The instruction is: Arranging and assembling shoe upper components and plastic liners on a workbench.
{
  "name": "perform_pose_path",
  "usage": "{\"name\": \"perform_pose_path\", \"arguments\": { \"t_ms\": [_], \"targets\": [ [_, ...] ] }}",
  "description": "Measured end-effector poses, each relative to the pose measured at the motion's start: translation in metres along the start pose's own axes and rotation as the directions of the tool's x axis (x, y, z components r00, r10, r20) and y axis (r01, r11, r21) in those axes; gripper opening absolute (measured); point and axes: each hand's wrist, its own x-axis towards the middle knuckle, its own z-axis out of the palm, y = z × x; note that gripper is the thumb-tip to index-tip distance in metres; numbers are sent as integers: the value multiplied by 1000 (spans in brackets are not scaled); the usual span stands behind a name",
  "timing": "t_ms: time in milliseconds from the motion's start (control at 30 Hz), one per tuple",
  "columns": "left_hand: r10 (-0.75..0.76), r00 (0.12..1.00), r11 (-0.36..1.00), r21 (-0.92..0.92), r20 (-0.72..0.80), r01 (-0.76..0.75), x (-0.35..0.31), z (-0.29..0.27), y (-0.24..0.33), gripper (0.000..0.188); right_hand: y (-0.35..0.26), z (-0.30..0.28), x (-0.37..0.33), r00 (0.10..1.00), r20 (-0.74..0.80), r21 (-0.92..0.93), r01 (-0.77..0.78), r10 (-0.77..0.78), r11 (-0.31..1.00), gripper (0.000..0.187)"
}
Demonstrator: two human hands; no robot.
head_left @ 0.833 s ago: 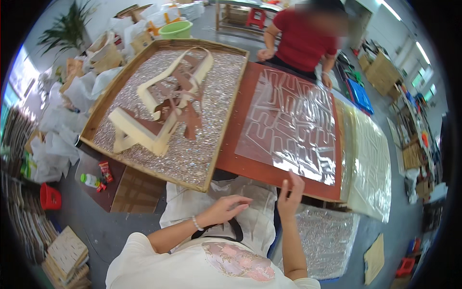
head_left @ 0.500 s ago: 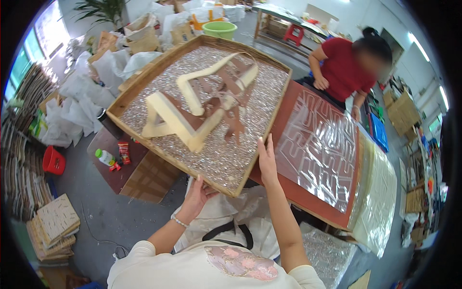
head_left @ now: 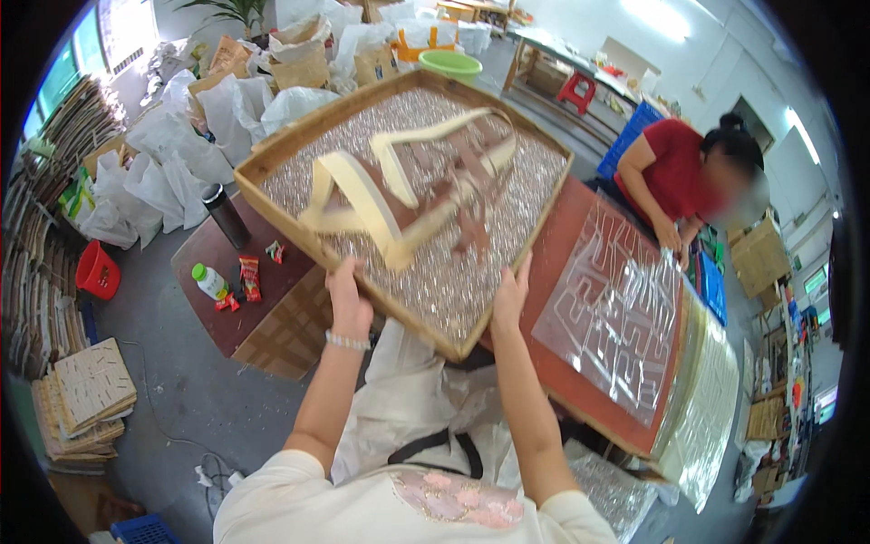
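Observation:
Between my two hands a shallow wooden-framed tray (head_left: 288,238) is held up at a tilt. Its floor is covered with glittering silvery-brown bits (head_left: 453,288), too fine to name. On top lie bent cream strips (head_left: 349,186) and flat brown cut pieces (head_left: 471,218). My left hand (head_left: 349,297), with a beaded bracelet on its wrist, grips the near left edge. At the right edge, near the front corner, my right hand (head_left: 512,297) is closed on the frame. The fingers of both hands are partly hidden under the tray.
Right of the tray stands a red-brown table (head_left: 573,204) bearing a clear sheet (head_left: 616,308) with cut outlines. A co-worker in red (head_left: 675,168) bends over its far side. At left, a box (head_left: 272,331) carries a dark flask (head_left: 225,216) and a white bottle (head_left: 210,281).
The tray has moved right in view. My left hand has shifted left along its near edge and lies farther up the frame. The co-worker leans lower, with both hands closer together.

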Motion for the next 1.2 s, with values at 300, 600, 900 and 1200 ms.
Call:
{"name": "perform_pose_path", "arguments": {
  "t_ms": [300,600,900,1200],
  "targets": [
    [-86,996,996,41,14,86,-6,19,13,8,18,5,3,994,-51,105,-89,94,990,65],
    [-45,997,992,120,63,38,4,45,-5,17,18,3,46,998,33,-129,65,-61,989,58],
    [-80,993,928,371,82,44,-52,-49,-85,29,32,-115,170,944,244,-720,329,-220,611,58],
    [-617,652,786,367,440,496,-93,24,-107,55,57,-114,328,962,258,-922,273,-90,274,67]
  ]
}}
